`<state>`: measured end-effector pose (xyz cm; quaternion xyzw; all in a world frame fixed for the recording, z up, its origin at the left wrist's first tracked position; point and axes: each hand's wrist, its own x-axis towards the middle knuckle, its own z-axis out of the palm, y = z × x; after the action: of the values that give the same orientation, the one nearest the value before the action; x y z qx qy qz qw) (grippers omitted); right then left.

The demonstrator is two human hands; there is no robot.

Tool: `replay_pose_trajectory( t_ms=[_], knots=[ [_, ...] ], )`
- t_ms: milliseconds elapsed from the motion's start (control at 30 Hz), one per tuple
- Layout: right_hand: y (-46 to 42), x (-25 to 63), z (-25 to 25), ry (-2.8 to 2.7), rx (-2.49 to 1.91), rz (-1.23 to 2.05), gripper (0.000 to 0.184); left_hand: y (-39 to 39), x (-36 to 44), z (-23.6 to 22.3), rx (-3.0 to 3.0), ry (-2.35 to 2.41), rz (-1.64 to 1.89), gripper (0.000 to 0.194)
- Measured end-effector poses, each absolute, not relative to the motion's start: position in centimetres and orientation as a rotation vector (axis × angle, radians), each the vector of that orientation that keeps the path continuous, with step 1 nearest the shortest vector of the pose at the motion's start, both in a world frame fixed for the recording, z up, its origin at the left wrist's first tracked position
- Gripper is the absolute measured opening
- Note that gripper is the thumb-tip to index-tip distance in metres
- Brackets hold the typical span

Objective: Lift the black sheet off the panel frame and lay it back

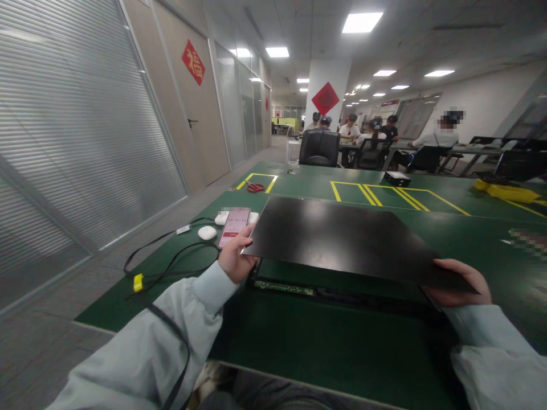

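Note:
A thin, glossy black screen panel (337, 236) is held up tilted above the table, with a hand at each side. My left hand (239, 253) is closed on its left edge, the thumb on top. At the right corner, my right hand (464, 282) grips the panel, its fingers partly hidden underneath. Below the panel a narrow green circuit board strip (284, 288) shows along a dark frame (363, 299). Most of that frame is covered by the panel, so I cannot tell whether the two are joined.
A phone (234, 226), a white rounded case (207, 232) and black cable (171, 267) lie left on the green table (342, 347). Red-handled scissors (255, 187) and a black box (396, 179) are farther back. Beyond stand an office chair (319, 148) and several seated people.

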<state>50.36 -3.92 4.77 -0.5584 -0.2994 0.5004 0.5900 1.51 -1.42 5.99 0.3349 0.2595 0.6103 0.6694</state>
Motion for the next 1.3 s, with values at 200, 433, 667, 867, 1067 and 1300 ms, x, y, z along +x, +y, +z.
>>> replay_pose_trajectory(
  t_ms=[200, 433, 667, 867, 1067, 1300],
  knots=[
    [-4.5, 48.4, 6.7, -0.579, -1.304, 1.341, 0.036, -1.6, 0.6, 7.1, 0.877, 0.623, 1.458, 0.059],
    [-3.6, 49.1, 5.8, -0.615, -1.454, 1.039, 0.043, -1.9, 1.3, 7.0, 0.957, 0.702, 1.433, 0.062],
    [-3.2, 50.3, 4.1, -0.798, -1.551, 0.841, 0.038, -1.9, 1.8, 6.6, 0.923, 0.758, 1.398, 0.081],
    [-3.1, 50.5, 3.7, -0.939, -1.45, 0.855, 0.042, -1.9, 1.3, 7.5, 0.908, 0.748, 1.468, 0.062],
    [-2.9, 50.0, 3.4, -0.964, -1.314, 0.829, 0.036, -2.1, 1.5, 7.9, 0.934, 0.736, 1.478, 0.063],
    [-1.9, 51.0, 1.8, -0.92, -1.38, 0.635, 0.031, -2.3, 2.6, 6.6, 0.924, 0.799, 1.367, 0.079]
  ],
)
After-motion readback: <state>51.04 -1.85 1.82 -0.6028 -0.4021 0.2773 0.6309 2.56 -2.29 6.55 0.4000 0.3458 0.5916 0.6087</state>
